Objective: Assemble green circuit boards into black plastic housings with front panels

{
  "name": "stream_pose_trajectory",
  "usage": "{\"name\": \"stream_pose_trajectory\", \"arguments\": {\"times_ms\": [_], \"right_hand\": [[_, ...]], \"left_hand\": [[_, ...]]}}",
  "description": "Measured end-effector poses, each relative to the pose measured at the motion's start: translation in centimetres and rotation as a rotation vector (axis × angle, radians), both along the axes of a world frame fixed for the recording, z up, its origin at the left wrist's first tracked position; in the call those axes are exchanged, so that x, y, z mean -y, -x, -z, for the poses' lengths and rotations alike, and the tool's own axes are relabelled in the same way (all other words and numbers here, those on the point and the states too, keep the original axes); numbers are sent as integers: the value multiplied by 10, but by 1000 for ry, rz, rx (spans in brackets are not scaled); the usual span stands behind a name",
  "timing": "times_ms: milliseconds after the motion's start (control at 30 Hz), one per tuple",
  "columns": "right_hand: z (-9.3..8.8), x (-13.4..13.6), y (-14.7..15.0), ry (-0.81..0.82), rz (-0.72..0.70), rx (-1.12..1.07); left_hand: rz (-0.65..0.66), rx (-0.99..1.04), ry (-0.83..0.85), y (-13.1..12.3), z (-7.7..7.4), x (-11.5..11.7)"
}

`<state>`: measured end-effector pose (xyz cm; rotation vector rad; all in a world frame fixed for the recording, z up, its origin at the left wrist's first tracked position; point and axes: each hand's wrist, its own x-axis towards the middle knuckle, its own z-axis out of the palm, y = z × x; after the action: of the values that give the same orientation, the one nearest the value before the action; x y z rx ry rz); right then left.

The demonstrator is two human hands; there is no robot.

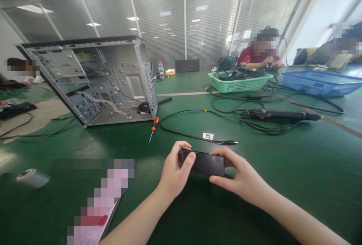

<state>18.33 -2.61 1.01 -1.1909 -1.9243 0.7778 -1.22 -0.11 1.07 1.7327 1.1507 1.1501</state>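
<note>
A black rectangular box [206, 164] is held between my two hands, just above the green table [152, 199]. My left hand [175, 169] grips its left end, thumb on the near face and fingers behind. At the right end, my right hand [236, 171] has its fingers along the top and far side and its thumb at the lower edge. Beyond the box lie a black cable with a plug [230, 143] and a white label [208, 136] marked with a number. An orange-and-black screwdriver [154, 125] rests farther left, by the open computer case [132, 83].
A black electric screwdriver [283, 115] with coiled cable lies to the right. Behind it stand a green basket [240, 84] of cables and a blue basket [319, 83]. A roll [33, 178] is at left. People sit at the far side, near a bottle [161, 69].
</note>
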Motion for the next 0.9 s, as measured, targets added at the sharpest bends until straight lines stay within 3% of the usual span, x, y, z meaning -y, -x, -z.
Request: {"name": "stream_pose_trajectory", "arguments": {"times_ms": [100,167,333,500,900], "right_hand": [[4,1,8,285,26,-284],[3,1,12,434,98,-471],[-6,1,17,717,320,-827],[-6,1,18,772,323,-826],[-2,2,14,788,178,-844]], "left_hand": [[28,65,237,-1,6,-5],[74,91,306,-1,10,-7],[199,115,259,-6,5,-6],[183,116,274,-8,-2,-5],[97,134,274,-5,6,-9]]}}
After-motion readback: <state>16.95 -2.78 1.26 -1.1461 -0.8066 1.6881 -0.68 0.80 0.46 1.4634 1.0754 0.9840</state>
